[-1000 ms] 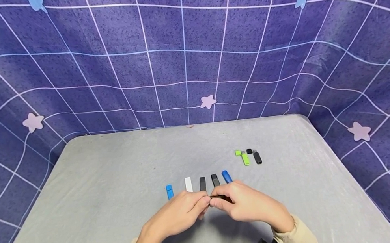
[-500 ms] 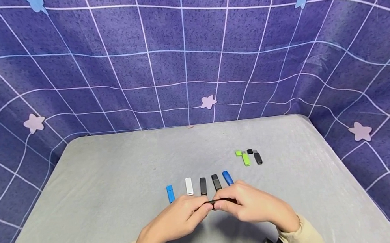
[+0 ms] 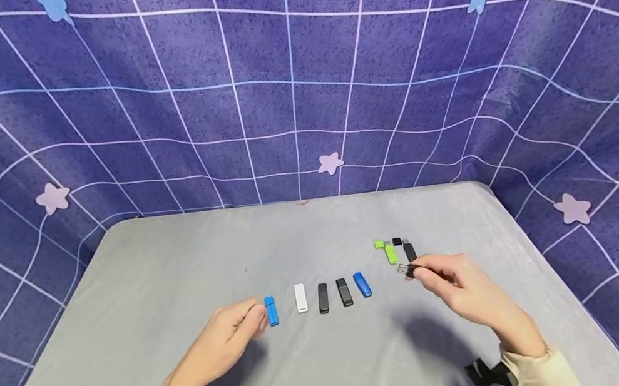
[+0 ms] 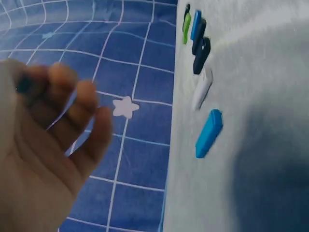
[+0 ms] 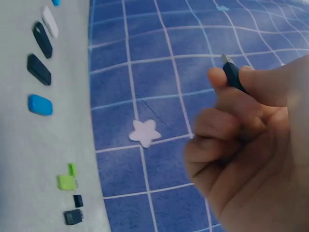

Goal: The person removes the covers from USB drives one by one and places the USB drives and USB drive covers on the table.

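Note:
My right hand [image 3: 467, 293] pinches a black USB stick [image 5: 233, 75] between thumb and fingertips, its metal plug bare and pointing left in the head view. That hand is raised over the table, just in front of an uncapped black stick [image 3: 410, 252] and an uncapped green stick [image 3: 391, 254]. At the left, my left hand [image 3: 215, 347] has its fingers curled, pinching a small dark cap [image 4: 23, 85], mostly hidden and blurred. Its fingertips overlap the edge of a light blue USB stick [image 3: 272, 311] in the head view.
A white stick [image 3: 300, 298], two black sticks [image 3: 323, 298] and a dark blue stick [image 3: 362, 284] lie in a row on the grey table [image 3: 180, 257]. A green cap [image 3: 379, 245] and a black cap [image 3: 396, 242] lie farther back. A purple curtain [image 3: 267, 109] surrounds the table.
The hands have come apart from the middle, pulling the black stick and its cap apart. The right hand went right and away with the stick; the left hand went left with the cap.

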`<state>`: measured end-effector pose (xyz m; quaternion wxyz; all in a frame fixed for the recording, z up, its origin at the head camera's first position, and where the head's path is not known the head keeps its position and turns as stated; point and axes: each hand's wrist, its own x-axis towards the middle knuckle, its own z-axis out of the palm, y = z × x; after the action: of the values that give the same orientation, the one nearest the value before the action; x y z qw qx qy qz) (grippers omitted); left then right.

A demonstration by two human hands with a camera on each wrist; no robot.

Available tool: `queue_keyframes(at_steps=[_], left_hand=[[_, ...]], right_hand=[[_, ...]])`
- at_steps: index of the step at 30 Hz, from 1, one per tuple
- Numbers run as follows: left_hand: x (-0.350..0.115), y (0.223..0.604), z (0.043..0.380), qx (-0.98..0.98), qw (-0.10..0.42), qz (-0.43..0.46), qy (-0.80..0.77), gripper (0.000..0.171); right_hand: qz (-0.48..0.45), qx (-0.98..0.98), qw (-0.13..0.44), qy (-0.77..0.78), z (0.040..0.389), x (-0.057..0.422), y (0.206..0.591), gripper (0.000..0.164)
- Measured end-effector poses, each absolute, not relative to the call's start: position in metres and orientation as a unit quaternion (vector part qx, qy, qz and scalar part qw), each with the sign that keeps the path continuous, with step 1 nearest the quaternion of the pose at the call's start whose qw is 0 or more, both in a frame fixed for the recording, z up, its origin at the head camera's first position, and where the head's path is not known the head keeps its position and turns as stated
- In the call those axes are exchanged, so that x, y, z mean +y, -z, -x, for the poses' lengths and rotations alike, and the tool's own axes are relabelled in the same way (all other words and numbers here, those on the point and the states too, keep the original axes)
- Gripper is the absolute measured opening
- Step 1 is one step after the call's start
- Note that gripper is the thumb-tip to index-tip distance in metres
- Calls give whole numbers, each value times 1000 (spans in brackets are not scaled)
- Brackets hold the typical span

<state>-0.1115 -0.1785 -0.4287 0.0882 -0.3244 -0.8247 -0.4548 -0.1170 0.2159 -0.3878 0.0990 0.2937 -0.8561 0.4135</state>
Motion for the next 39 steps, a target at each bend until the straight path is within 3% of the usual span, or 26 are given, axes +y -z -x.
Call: queue_keyframes(at_steps=[3,10,22,30,39], left_hand=[[-178,427,115,-819,77,352,446,24],[-162,426,118,-817,93,361,439,23],[-148,425,119,-844,109,342,398,13],[-146,431,119,-828,68,375,410,16],[-146,431,125,-817,167,409,371,34]], right_hand=[[-289,-854,73,-426,118,223,387,25],[-271,-853,36,-445,116,211,393,15],[-218,-852,83,-468,118,197,396,9],[-208,-848,88,-479,120,190,396,15],[-205,-846,90,-484,123,189,397,12]])
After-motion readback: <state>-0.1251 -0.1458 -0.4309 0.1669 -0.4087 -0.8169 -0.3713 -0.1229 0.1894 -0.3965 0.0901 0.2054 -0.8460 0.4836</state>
